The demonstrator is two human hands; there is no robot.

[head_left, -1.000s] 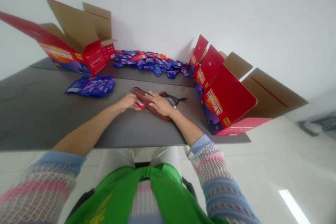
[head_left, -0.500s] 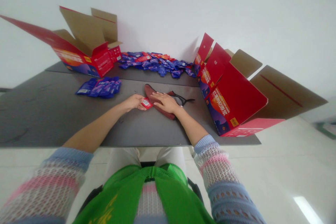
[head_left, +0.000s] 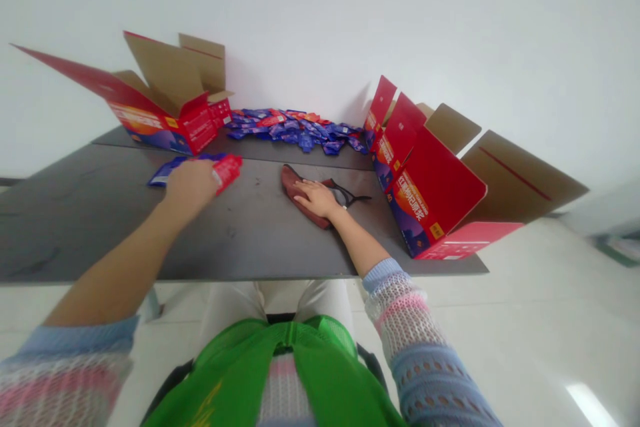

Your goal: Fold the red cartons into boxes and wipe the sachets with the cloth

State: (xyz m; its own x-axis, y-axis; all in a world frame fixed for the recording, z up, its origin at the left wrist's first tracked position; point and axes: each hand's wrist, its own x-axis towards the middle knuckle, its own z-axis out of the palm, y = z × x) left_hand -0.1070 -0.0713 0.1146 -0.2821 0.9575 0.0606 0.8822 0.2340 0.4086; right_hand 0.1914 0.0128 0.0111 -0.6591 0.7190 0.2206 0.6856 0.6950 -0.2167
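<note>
My left hand [head_left: 193,185] is closed around a red sachet [head_left: 229,173], which sticks out to the right of the fingers. It hovers at the left over a group of blue sachets [head_left: 163,172] on the table, hiding most of them. My right hand [head_left: 318,200] lies flat, fingers stretched out, on a curved maroon item [head_left: 295,180] with black straps [head_left: 354,197]. I cannot make out what kind of thing that item is.
Along the wall on the grey table [head_left: 250,240] lies a long heap of blue and red sachets [head_left: 295,130]. An open red carton [head_left: 193,130] stands at the back left, and more open cartons [head_left: 420,193] line the right side.
My left hand has moved left with the red sachet, away from the maroon item to above the blue sachets. My right hand has stayed on the maroon item.
</note>
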